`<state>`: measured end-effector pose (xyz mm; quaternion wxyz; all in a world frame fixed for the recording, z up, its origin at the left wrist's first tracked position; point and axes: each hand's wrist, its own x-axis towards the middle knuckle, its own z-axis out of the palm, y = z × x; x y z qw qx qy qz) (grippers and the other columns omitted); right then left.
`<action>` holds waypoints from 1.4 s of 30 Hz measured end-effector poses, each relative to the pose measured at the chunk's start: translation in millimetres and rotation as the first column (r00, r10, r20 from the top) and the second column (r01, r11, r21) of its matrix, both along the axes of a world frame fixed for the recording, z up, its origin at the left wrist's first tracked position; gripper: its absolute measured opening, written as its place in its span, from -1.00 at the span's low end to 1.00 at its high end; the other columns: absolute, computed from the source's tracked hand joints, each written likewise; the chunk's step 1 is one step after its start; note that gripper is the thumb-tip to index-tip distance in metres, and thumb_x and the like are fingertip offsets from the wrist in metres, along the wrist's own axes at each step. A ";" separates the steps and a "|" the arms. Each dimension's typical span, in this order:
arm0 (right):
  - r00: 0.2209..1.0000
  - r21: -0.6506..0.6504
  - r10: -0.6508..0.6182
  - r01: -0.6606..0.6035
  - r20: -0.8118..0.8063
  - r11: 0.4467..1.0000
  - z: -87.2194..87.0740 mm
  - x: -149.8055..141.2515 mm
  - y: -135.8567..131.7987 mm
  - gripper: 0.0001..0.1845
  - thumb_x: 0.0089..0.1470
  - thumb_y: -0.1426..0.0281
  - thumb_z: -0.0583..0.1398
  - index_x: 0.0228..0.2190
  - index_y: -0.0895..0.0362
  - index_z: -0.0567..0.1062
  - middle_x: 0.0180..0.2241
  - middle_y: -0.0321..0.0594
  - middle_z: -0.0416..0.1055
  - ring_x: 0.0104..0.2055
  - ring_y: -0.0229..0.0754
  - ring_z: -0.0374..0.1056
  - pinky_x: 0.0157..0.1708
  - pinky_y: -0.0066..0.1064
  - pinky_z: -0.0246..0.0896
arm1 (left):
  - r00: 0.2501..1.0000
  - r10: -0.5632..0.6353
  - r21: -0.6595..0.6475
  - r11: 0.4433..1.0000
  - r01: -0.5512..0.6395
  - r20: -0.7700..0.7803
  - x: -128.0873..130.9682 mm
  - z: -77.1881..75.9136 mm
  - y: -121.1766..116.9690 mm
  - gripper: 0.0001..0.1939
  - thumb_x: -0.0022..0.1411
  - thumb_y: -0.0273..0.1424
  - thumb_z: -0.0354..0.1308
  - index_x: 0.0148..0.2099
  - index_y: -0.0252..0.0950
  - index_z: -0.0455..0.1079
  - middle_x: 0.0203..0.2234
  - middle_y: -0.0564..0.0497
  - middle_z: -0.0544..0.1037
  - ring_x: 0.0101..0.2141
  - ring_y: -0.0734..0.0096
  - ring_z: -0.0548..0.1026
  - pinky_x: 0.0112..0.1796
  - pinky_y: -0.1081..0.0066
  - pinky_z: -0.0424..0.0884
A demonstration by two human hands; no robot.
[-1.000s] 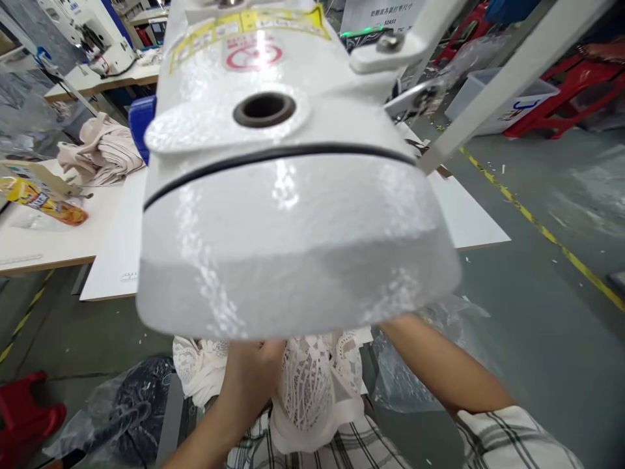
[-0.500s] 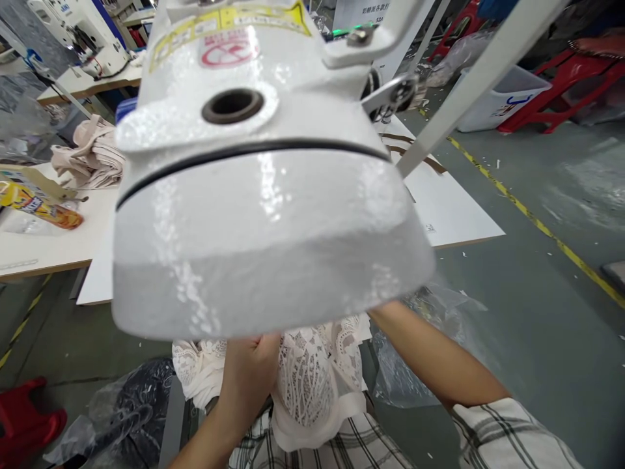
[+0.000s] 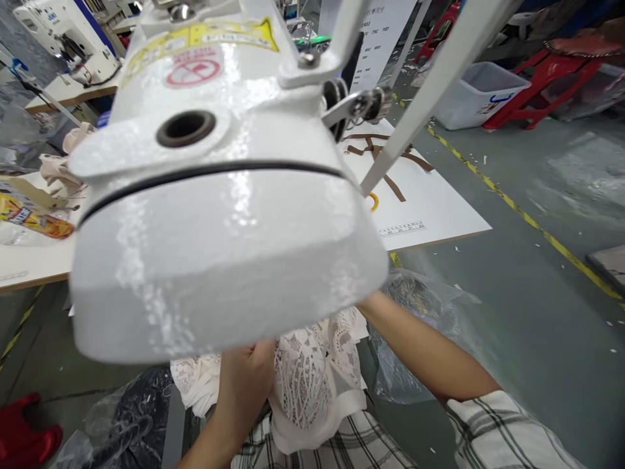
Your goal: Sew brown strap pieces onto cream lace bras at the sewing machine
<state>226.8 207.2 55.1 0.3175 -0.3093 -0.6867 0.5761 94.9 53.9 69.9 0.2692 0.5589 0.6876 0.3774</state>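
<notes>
A pale pink lace bra (image 3: 305, 384) hangs over my lap, below the front of a white sewing machine head (image 3: 229, 260). My left hand (image 3: 248, 374) is closed at the left edge of the bra's cup, its fingertips tucked out of sight under the machine head. On the other side, my right forearm (image 3: 424, 345) reaches in beneath the machine; that hand is hidden behind the casing. More pale lace fabric (image 3: 195, 381) lies bunched to the left of my left hand. The needle area cannot be seen.
A white tabletop (image 3: 454, 218) at right carries brown strips (image 3: 390, 179), a yellow ring (image 3: 374, 201) and a printed ruler scale. A slanting white post (image 3: 424, 98) crosses there. Plastic bags (image 3: 405, 365) lie on the floor. A snack packet (image 3: 36, 218) sits on the left table.
My view has shifted, so the machine head sits lower and further left, uncovering more of the right tabletop. Both arms and the bra keep nearly the same place.
</notes>
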 end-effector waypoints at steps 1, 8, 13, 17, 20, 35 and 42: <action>1.000 0.023 0.010 -0.010 0.006 1.000 0.0 0.5 0.2 -0.81 -0.11 0.56 0.24 -0.62 0.15 0.33 -0.53 -0.34 0.20 -0.38 -0.25 0.16 -0.32 -0.38 0.11 | 1.000 0.001 0.004 1.000 -0.001 -0.006 0.4 0.5 0.3 -0.70 0.34 -0.30 0.05 0.04 -0.08 0.51 -0.24 0.01 0.65 -0.18 0.10 0.59 -0.38 0.29 0.52; 0.999 0.199 -0.023 0.014 0.045 0.980 -8.5 4.5 -0.1 -0.87 -0.05 0.39 0.21 -0.53 0.12 0.34 -0.34 -0.22 0.30 -0.30 -0.19 0.23 -0.29 -0.37 0.16 | 0.995 0.009 -0.046 0.999 -0.013 -0.095 -1.1 0.5 -2.8 -0.72 0.34 -0.28 0.04 -0.06 -0.18 0.55 -0.53 0.02 0.59 -0.44 0.25 0.56 -0.53 0.40 0.39; 0.999 0.291 -0.031 0.024 0.020 0.956 -18.1 3.7 0.0 -0.91 -0.01 0.41 0.18 -0.48 0.14 0.34 -0.34 -0.24 0.31 -0.34 -0.24 0.22 -0.35 -0.41 0.14 | 0.982 -0.041 -0.042 0.999 0.033 -0.185 -4.1 -4.7 -7.3 -0.70 0.35 -0.30 0.03 -0.08 -0.27 0.55 -0.66 0.10 0.49 -0.61 0.42 0.45 -0.56 0.49 0.31; 0.999 0.297 -0.032 0.031 0.000 0.954 -22.9 1.8 0.1 -0.93 0.00 0.44 0.19 -0.46 0.16 0.36 -0.31 -0.24 0.32 -0.34 -0.25 0.24 -0.35 -0.41 0.15 | 0.967 -0.061 0.012 0.998 0.066 -0.246 -6.4 -8.6 -6.6 -0.72 0.34 -0.33 0.04 -0.07 -0.28 0.54 -0.63 0.09 0.53 -0.64 0.48 0.42 -0.58 0.51 0.26; 0.999 0.329 -0.050 0.050 -0.009 0.943 -26.1 0.7 0.2 -0.95 0.01 0.45 0.19 -0.44 0.16 0.38 -0.31 -0.23 0.33 -0.31 -0.23 0.25 -0.33 -0.41 0.15 | 0.959 -0.066 0.036 0.996 0.079 -0.276 -8.4 -10.7 -6.3 -0.73 0.34 -0.35 0.04 -0.06 -0.26 0.54 -0.72 0.15 0.44 -0.72 0.52 0.34 -0.64 0.52 0.19; 0.997 0.319 -0.069 0.079 -0.041 0.944 -22.1 -2.6 -4.1 -0.91 -0.03 0.48 0.21 -0.45 0.14 0.35 -0.28 -0.21 0.34 -0.22 -0.20 0.28 -0.24 -0.38 0.18 | 0.923 -0.032 0.139 0.986 0.091 -0.383 -16.5 -17.2 -8.4 -0.77 0.32 -0.41 0.06 -0.09 -0.22 0.53 -0.31 0.02 0.66 -0.35 0.40 0.61 -0.33 0.50 0.47; 0.993 0.313 -0.109 0.114 -0.036 0.943 -22.4 -5.0 -5.7 -0.93 -0.05 0.47 0.21 -0.46 0.14 0.37 -0.28 -0.25 0.38 -0.25 -0.22 0.29 -0.23 -0.39 0.17 | 0.915 0.003 0.180 0.981 0.076 -0.403 -20.2 -21.1 -9.3 -0.78 0.32 -0.39 0.06 -0.10 -0.19 0.52 -0.26 0.04 0.66 -0.35 0.43 0.60 -0.40 0.53 0.42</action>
